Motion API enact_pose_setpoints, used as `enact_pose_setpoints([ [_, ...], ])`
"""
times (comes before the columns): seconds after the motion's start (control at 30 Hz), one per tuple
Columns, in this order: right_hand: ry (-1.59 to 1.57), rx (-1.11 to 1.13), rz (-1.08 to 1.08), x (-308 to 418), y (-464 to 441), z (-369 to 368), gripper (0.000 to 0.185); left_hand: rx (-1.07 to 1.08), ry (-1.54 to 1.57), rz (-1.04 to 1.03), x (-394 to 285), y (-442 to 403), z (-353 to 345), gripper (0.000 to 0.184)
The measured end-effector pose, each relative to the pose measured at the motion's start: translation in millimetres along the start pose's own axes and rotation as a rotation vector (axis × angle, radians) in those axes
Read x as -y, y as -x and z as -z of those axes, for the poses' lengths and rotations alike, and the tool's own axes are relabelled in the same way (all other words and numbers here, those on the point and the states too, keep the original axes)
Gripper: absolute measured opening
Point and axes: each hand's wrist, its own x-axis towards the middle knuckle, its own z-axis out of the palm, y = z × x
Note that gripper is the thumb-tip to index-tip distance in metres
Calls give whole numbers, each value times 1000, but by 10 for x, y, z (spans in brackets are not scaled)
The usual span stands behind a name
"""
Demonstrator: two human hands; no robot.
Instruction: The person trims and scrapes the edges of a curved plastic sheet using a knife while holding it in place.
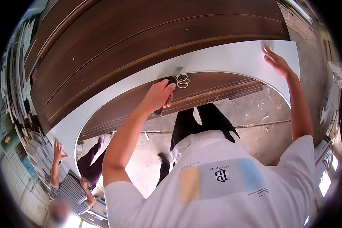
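Note:
A long white curved panel (148,78), arched along its inner edge, lies across a dark brown panel surface. My left hand (159,94) is closed around a slim black trimming knife (158,111) at that inner edge; most of the tool is hidden by my fingers. Beside it, a thin white strip curls in loops (182,81) against the edge. My right hand (276,64) rests with fingers stretched out on the panel's right end, holding nothing.
Stacked brown panels (155,36) support the white piece. At lower left, another person in a striped shirt (70,190) has both hands at the panel's left end. Long boards (17,72) stand along the left side. Thin scraps lie on the concrete floor (262,110).

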Motion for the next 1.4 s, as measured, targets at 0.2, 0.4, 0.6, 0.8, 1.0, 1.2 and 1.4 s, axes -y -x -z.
enact_pose_setpoints([
  [0.2, -96, -13, -16, -17, -10, -29, 78, 44, -46, -8, -175, -273, -387, 29],
  [0.4, -77, -9, -41, 2, 17, -28, 81, 138, -75, -45, -327, -593, -825, 28],
  [0.6, -88, -2, -60, 41, 36, 54, 85, 193, -76, -18, -607, -788, -1242, 28],
  [0.8, -74, -11, -44, 65, 71, 86, 82, 263, -117, -19, -747, -1048, -1762, 31],
  [1.0, -89, -26, -15, 64, 158, 129, 91, 291, -144, -19, -889, -1289, -2378, 31],
  [1.2, -74, -64, 35, -13, 149, 134, 90, 281, -113, 0, -968, -1317, -2636, 32],
  [1.4, -24, -84, 61, 25, 177, 107, 93, 329, -143, -1, -1008, -1445, -2978, 32],
])
